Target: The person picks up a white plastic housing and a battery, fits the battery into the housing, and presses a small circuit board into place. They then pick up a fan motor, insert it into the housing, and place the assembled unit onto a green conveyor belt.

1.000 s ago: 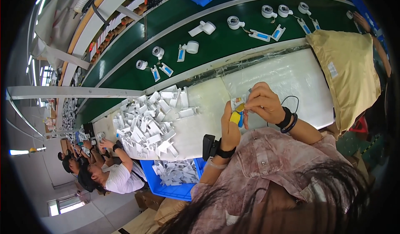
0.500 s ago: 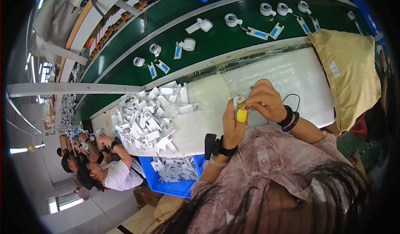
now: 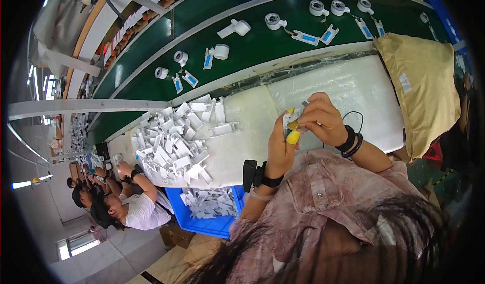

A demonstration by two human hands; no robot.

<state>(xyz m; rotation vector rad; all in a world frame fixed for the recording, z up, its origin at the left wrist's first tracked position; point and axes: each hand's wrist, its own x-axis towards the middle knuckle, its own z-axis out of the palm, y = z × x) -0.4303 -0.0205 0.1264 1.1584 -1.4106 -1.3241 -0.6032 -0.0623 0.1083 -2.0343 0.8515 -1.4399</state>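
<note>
In front of my chest, my two hands meet over the white-covered bench. My left hand (image 3: 281, 147) is closed around a small white part (image 3: 286, 120). Yellow material (image 3: 293, 136) shows at its fingers, and whether it belongs to the part or wraps a finger I cannot tell. My right hand (image 3: 323, 120) pinches at the same spot from the right, its thumb and fingertips pressed together on something too small to name. A grey tip (image 3: 304, 104) sticks up between the hands.
White plastic housings (image 3: 174, 140) lie heaped at left; a blue bin (image 3: 202, 225) below holds more. Round white units (image 3: 275, 21) with blue-marked pieces sit on the green conveyor (image 3: 146, 66). A tan bag (image 3: 419, 82) stands right. Co-workers (image 3: 146, 208) sit far left.
The units on the conveyor have shifted slightly left. My hands stay together, and the yellow material between them has tilted, with more yellow showing at the top.
</note>
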